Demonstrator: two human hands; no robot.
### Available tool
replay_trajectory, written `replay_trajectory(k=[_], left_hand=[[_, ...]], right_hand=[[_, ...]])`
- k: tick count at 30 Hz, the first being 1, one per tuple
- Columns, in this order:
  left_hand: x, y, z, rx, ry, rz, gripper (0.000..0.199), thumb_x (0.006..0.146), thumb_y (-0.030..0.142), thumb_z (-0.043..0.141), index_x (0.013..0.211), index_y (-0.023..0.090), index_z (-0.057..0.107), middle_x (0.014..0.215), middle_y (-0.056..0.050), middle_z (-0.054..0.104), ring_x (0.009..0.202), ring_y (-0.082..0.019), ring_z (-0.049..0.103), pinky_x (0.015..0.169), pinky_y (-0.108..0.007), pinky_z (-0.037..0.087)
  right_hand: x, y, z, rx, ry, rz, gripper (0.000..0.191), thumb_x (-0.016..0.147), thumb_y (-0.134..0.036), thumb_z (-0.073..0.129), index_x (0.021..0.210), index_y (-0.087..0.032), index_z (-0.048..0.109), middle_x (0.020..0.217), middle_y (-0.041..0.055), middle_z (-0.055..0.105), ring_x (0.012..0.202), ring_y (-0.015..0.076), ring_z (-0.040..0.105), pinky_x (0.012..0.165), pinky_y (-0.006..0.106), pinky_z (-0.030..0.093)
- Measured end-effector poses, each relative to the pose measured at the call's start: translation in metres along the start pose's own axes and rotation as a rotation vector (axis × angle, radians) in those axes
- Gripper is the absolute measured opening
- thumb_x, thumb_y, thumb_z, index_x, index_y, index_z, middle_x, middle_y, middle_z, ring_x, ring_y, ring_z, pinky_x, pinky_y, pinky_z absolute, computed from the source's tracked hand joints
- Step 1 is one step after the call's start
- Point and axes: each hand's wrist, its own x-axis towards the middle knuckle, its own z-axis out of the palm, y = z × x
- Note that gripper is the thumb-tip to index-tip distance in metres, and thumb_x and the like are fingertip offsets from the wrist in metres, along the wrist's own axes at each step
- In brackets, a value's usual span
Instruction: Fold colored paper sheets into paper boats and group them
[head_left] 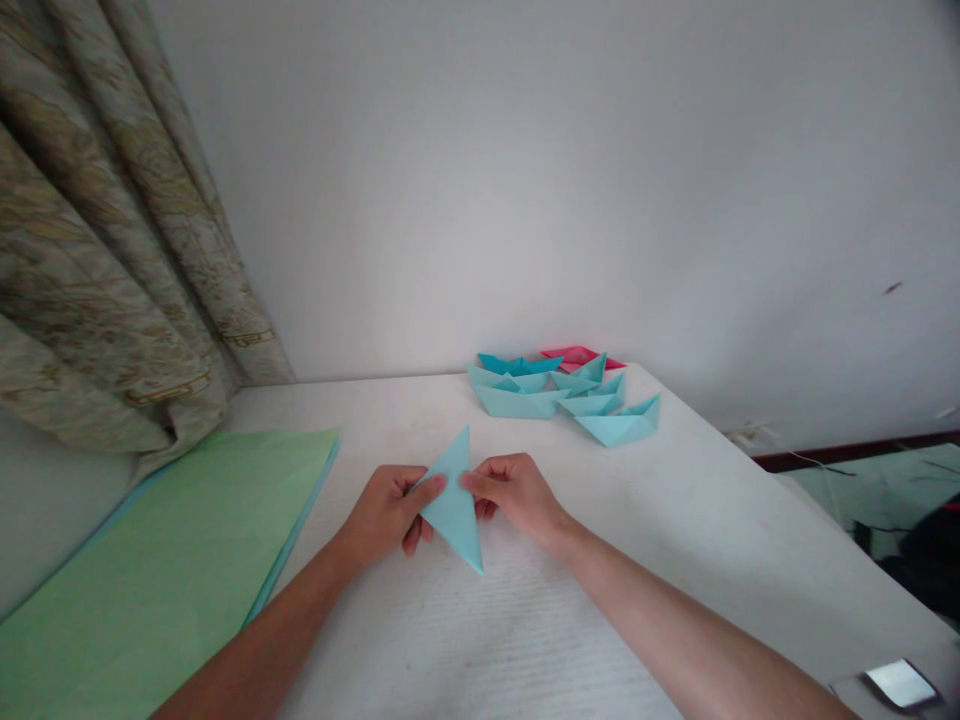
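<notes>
A sheet of light blue origami paper (453,507), folded into a pointed triangle, stands tilted above the white table (570,600). My left hand (386,513) pinches its left edge between thumb and fingers. My right hand (514,495) grips the opposite edge the same way. Thumbs lie on the top face, and the fingers curl behind the paper. The lower tip points toward me and does not touch the table.
Several folded paper boats (547,395) in light blue, darker blue and pink sit at the table's far end. A stack of green paper sheets (172,560) lies at left, below a patterned curtain (112,260). The table's right edge drops away to a lower floor; a phone (900,684) lies at bottom right.
</notes>
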Motion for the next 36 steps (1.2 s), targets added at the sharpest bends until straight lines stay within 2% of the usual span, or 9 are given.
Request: replay_trajectory(k=[3, 10, 13, 17, 20, 24, 28, 31, 36], left_hand=[[0.000, 0.000, 0.000, -0.007, 0.041, 0.016, 0.047, 0.082, 0.054, 0.049, 0.060, 0.014, 0.060, 0.043, 0.001, 0.055, 0.029, -0.008, 0.046, 0.032, -0.018, 0.032], [0.000, 0.003, -0.004, -0.042, 0.226, 0.072, 0.042, 0.082, 0.049, 0.053, 0.057, 0.016, 0.055, 0.044, 0.001, 0.058, 0.030, -0.010, 0.049, 0.033, -0.019, 0.033], [0.001, 0.004, -0.005, -0.021, 0.303, 0.079, 0.041, 0.081, 0.048, 0.054, 0.055, 0.016, 0.054, 0.043, 0.002, 0.057, 0.030, -0.010, 0.049, 0.035, -0.020, 0.034], [0.002, 0.006, -0.006, -0.001, 0.339, 0.081, 0.041, 0.080, 0.048, 0.055, 0.054, 0.017, 0.054, 0.042, 0.001, 0.058, 0.032, -0.011, 0.051, 0.036, -0.021, 0.037], [0.004, 0.005, -0.006, -0.040, 0.359, 0.056, 0.039, 0.079, 0.050, 0.056, 0.058, 0.016, 0.057, 0.043, -0.001, 0.061, 0.038, -0.015, 0.058, 0.041, -0.024, 0.046], [0.008, 0.002, -0.008, -0.180, 0.326, -0.043, 0.034, 0.072, 0.048, 0.066, 0.070, 0.014, 0.066, 0.062, -0.004, 0.071, 0.059, -0.021, 0.069, 0.058, -0.031, 0.057], [0.010, 0.000, -0.012, -0.306, 0.178, -0.114, 0.030, 0.067, 0.039, 0.074, 0.081, 0.014, 0.072, 0.080, -0.004, 0.074, 0.078, -0.022, 0.070, 0.072, -0.031, 0.058], [0.008, 0.001, -0.014, -0.353, 0.096, -0.135, 0.030, 0.068, 0.037, 0.074, 0.086, 0.014, 0.073, 0.085, -0.006, 0.075, 0.082, -0.022, 0.070, 0.074, -0.030, 0.057], [0.006, 0.005, -0.013, -0.351, 0.096, -0.164, 0.029, 0.067, 0.038, 0.075, 0.081, 0.012, 0.075, 0.082, -0.007, 0.075, 0.081, -0.023, 0.070, 0.076, -0.031, 0.057]], right_hand=[[0.000, 0.003, -0.001, -0.007, -0.006, 0.008, 0.038, 0.063, -0.051, 0.072, 0.058, -0.015, 0.063, 0.052, 0.0004, 0.061, 0.045, 0.0108, 0.052, 0.048, 0.024, 0.042], [-0.002, 0.003, 0.001, -0.031, -0.096, 0.008, 0.034, 0.066, -0.047, 0.072, 0.060, -0.014, 0.065, 0.050, 0.0005, 0.061, 0.044, 0.0100, 0.051, 0.046, 0.022, 0.040], [-0.002, 0.002, 0.001, -0.015, -0.135, 0.010, 0.032, 0.068, -0.046, 0.071, 0.063, -0.015, 0.066, 0.058, 0.0031, 0.067, 0.046, 0.0105, 0.053, 0.047, 0.023, 0.041], [-0.002, 0.003, 0.000, 0.017, -0.152, 0.030, 0.032, 0.065, -0.045, 0.073, 0.068, -0.014, 0.067, 0.068, 0.0060, 0.071, 0.048, 0.0111, 0.057, 0.048, 0.023, 0.042], [-0.002, 0.002, 0.000, 0.042, -0.149, 0.070, 0.034, 0.060, -0.044, 0.077, 0.073, -0.013, 0.069, 0.072, 0.0077, 0.072, 0.051, 0.0130, 0.061, 0.048, 0.023, 0.044], [-0.003, -0.002, 0.000, 0.034, -0.072, 0.090, 0.034, 0.056, -0.042, 0.078, 0.071, -0.012, 0.070, 0.070, 0.0089, 0.071, 0.056, 0.0158, 0.063, 0.050, 0.025, 0.045], [-0.002, -0.002, -0.002, -0.032, 0.035, 0.067, 0.025, 0.060, -0.037, 0.074, 0.068, -0.013, 0.072, 0.065, 0.0075, 0.071, 0.057, 0.0155, 0.062, 0.053, 0.026, 0.044], [0.000, 0.001, -0.004, -0.093, 0.076, 0.034, 0.020, 0.064, -0.034, 0.072, 0.067, -0.014, 0.073, 0.064, 0.0063, 0.071, 0.053, 0.0125, 0.056, 0.054, 0.025, 0.042], [0.002, 0.008, -0.005, -0.124, 0.104, 0.013, 0.018, 0.063, -0.032, 0.072, 0.068, -0.015, 0.074, 0.058, 0.0029, 0.067, 0.049, 0.0104, 0.048, 0.051, 0.024, 0.038]])
